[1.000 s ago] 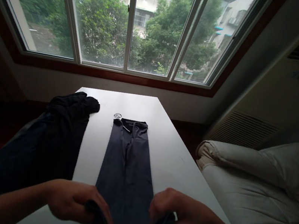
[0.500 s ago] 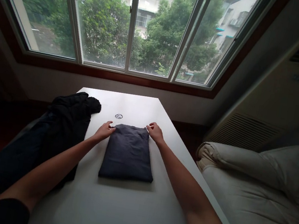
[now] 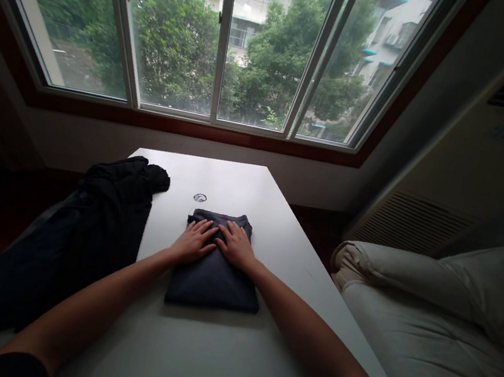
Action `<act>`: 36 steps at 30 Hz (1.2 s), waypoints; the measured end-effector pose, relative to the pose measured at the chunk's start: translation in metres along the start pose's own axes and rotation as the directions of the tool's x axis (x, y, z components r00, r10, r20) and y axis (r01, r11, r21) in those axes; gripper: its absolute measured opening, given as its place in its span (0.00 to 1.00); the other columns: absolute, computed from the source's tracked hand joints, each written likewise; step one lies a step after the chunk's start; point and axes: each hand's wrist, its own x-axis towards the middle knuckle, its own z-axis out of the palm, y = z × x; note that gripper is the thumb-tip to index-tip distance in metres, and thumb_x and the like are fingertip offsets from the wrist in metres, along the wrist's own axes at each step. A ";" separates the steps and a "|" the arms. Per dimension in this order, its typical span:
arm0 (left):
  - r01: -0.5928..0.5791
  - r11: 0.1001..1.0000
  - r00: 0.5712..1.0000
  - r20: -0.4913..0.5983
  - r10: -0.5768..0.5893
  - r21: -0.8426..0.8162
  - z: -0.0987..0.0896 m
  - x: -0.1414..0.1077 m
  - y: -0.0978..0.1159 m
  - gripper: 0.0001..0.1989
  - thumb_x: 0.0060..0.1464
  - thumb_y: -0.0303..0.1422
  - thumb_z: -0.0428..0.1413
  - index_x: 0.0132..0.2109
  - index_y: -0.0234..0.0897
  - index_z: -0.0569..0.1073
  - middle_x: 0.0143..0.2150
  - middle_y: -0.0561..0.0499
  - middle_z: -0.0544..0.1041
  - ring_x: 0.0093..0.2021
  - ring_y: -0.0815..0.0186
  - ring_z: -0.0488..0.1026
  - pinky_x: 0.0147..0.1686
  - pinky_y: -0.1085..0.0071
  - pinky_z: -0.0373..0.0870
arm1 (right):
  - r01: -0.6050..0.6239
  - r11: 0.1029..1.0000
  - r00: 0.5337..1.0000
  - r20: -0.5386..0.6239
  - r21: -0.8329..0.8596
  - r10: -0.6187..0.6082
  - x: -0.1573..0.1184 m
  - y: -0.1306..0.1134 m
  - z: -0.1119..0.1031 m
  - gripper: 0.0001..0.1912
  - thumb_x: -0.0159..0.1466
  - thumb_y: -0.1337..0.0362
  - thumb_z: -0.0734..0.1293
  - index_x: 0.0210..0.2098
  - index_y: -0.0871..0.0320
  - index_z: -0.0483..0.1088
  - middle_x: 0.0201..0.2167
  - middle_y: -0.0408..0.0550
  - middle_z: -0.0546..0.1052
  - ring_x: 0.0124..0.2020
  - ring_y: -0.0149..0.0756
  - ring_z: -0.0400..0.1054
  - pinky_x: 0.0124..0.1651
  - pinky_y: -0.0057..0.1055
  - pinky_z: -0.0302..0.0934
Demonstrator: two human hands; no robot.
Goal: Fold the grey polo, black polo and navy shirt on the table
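A dark blue-grey folded cloth (image 3: 215, 284) lies flat on the white table (image 3: 202, 352), roughly square in shape. On its upper left part rests my left hand (image 3: 193, 241), palm down with the fingers spread. My right hand (image 3: 236, 245) lies the same way on the upper right part, its fingertips close to those of the left. Neither hand grips anything. The far edge of the cloth shows just beyond the fingers, and its near edge is uncovered.
A heap of dark clothes (image 3: 81, 238) covers the table's left side. Beyond the cloth, a small round mark (image 3: 199, 197) shows on the tabletop. A pale padded sofa (image 3: 430, 331) stands at the right, and a window (image 3: 264, 50) is behind the table.
Both hands have moved from the far corners of the cloth inward and nearer, and now lie flat on it. The fingers that were bent at the corners are spread.
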 end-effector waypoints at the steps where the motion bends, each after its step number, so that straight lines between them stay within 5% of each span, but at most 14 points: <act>1: 0.019 1.000 0.999 0.041 -0.019 0.009 0.003 0.001 -0.002 0.32 0.70 0.51 0.49 0.74 0.47 0.62 0.78 0.46 0.56 0.77 0.49 0.49 0.74 0.46 0.43 | -0.008 1.000 1.000 0.017 -0.009 0.008 0.000 0.002 0.004 0.34 0.76 0.46 0.57 0.75 0.55 0.58 0.77 0.58 0.54 0.77 0.51 0.44 0.76 0.50 0.37; 8: 0.317 0.946 0.945 0.059 -0.321 0.073 0.000 0.026 -0.038 0.37 0.70 0.55 0.43 0.78 0.44 0.54 0.80 0.40 0.48 0.78 0.44 0.44 0.72 0.41 0.41 | -0.090 0.995 0.989 0.113 -0.032 0.093 0.023 0.035 0.002 0.45 0.74 0.35 0.50 0.78 0.58 0.48 0.79 0.57 0.45 0.79 0.49 0.37 0.77 0.46 0.31; 12: 0.371 0.925 0.927 0.028 -0.374 0.087 0.001 0.031 -0.048 0.38 0.70 0.55 0.42 0.78 0.39 0.54 0.79 0.37 0.49 0.78 0.43 0.44 0.72 0.41 0.40 | -0.152 0.988 0.974 0.163 -0.031 0.155 0.038 0.050 -0.008 0.44 0.74 0.35 0.48 0.78 0.56 0.47 0.79 0.55 0.42 0.80 0.45 0.33 0.77 0.47 0.28; 18: 0.367 0.924 0.930 -0.035 -0.365 0.113 0.005 0.022 -0.048 0.36 0.70 0.52 0.44 0.76 0.37 0.56 0.79 0.36 0.50 0.78 0.44 0.45 0.73 0.42 0.40 | -0.137 0.989 0.978 0.149 -0.059 0.144 0.045 0.042 -0.014 0.39 0.76 0.40 0.51 0.78 0.57 0.50 0.79 0.56 0.44 0.79 0.47 0.33 0.77 0.50 0.30; 23: 0.247 0.964 0.968 -0.071 -0.240 0.101 -0.001 0.020 -0.043 0.37 0.69 0.46 0.49 0.78 0.37 0.51 0.79 0.38 0.50 0.79 0.48 0.45 0.74 0.47 0.42 | 0.105 0.993 0.988 0.120 -0.050 -0.099 0.054 0.005 -0.006 0.31 0.77 0.51 0.54 0.76 0.54 0.55 0.78 0.53 0.50 0.78 0.47 0.42 0.77 0.50 0.35; 26: 0.146 0.986 0.989 0.023 -0.148 0.078 -0.003 0.019 -0.044 0.34 0.71 0.45 0.47 0.78 0.43 0.53 0.80 0.43 0.50 0.78 0.52 0.47 0.74 0.48 0.44 | 0.156 0.988 0.975 0.162 -0.012 -0.152 0.056 -0.006 0.002 0.30 0.77 0.54 0.54 0.76 0.53 0.55 0.78 0.53 0.50 0.78 0.47 0.43 0.76 0.52 0.38; 31: 0.179 0.980 0.979 0.079 -0.186 0.088 -0.001 0.019 -0.046 0.32 0.72 0.47 0.45 0.77 0.45 0.56 0.80 0.43 0.49 0.79 0.49 0.44 0.73 0.44 0.43 | 0.110 0.994 0.976 0.190 0.014 -0.111 0.052 0.018 -0.002 0.34 0.77 0.47 0.52 0.77 0.53 0.51 0.78 0.52 0.48 0.79 0.46 0.39 0.77 0.48 0.35; 36: 0.183 0.979 0.977 0.096 -0.191 0.088 -0.003 0.019 -0.044 0.33 0.72 0.47 0.46 0.77 0.42 0.55 0.80 0.41 0.48 0.79 0.48 0.44 0.73 0.42 0.43 | -0.120 0.992 0.978 0.166 -0.028 0.123 0.038 0.062 -0.013 0.38 0.76 0.41 0.50 0.78 0.54 0.48 0.79 0.52 0.42 0.80 0.45 0.34 0.77 0.46 0.31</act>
